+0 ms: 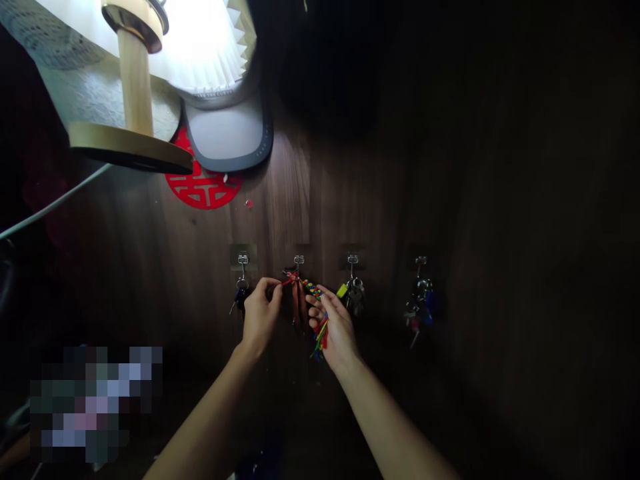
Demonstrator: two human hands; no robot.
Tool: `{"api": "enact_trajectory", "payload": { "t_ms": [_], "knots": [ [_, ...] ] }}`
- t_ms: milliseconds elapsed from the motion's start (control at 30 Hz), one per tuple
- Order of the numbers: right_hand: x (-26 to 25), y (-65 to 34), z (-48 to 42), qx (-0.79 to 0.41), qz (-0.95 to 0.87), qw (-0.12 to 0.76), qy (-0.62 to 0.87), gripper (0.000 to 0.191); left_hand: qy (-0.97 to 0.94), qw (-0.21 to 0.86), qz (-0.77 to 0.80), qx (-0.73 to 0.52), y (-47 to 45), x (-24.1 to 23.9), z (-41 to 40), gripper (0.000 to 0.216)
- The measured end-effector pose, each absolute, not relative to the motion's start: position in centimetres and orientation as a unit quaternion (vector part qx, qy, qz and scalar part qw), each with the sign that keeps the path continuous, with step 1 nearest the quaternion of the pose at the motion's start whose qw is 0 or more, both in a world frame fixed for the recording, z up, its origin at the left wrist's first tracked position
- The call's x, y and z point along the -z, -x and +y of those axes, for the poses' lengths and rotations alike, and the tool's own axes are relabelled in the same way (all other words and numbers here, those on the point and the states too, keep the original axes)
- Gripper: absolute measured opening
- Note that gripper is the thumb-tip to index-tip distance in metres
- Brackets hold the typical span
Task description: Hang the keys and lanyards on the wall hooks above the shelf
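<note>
Left hand (261,317) raised, thumb and forefinger pinching the red loop of a braided multicolour keychain (313,289) at the second of four metal wall hooks (299,263) on a dark wood panel (360,167); right hand (334,327) closed narrowly on the braid, palm turned inward, with the keychain's tassel (320,337) hanging below.

- Pleated lamp shade (195,40) glared white, upper left.
- Wood wall (500,200) fell nearly black rightward.
- Edges bowed with wide-angle distortion.
- Pixelated patch (95,403) masked lower left.
</note>
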State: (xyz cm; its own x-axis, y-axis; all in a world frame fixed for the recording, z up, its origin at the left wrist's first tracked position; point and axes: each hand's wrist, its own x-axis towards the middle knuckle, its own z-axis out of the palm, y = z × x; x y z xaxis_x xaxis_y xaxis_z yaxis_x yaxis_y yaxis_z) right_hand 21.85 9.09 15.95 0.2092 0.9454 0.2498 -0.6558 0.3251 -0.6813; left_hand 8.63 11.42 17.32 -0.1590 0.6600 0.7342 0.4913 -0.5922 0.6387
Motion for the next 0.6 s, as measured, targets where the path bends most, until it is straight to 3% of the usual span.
{"api": "enact_trajectory", "payload": {
  "t_ms": [600],
  "knots": [
    [-8.4, -22.3, 7.0, -0.579, -0.326, 0.690, 0.287, 0.043, -0.684, 0.222, 0.442, -0.537, -9.2, -11.1, 7.9, 0.034]
  ]
}}
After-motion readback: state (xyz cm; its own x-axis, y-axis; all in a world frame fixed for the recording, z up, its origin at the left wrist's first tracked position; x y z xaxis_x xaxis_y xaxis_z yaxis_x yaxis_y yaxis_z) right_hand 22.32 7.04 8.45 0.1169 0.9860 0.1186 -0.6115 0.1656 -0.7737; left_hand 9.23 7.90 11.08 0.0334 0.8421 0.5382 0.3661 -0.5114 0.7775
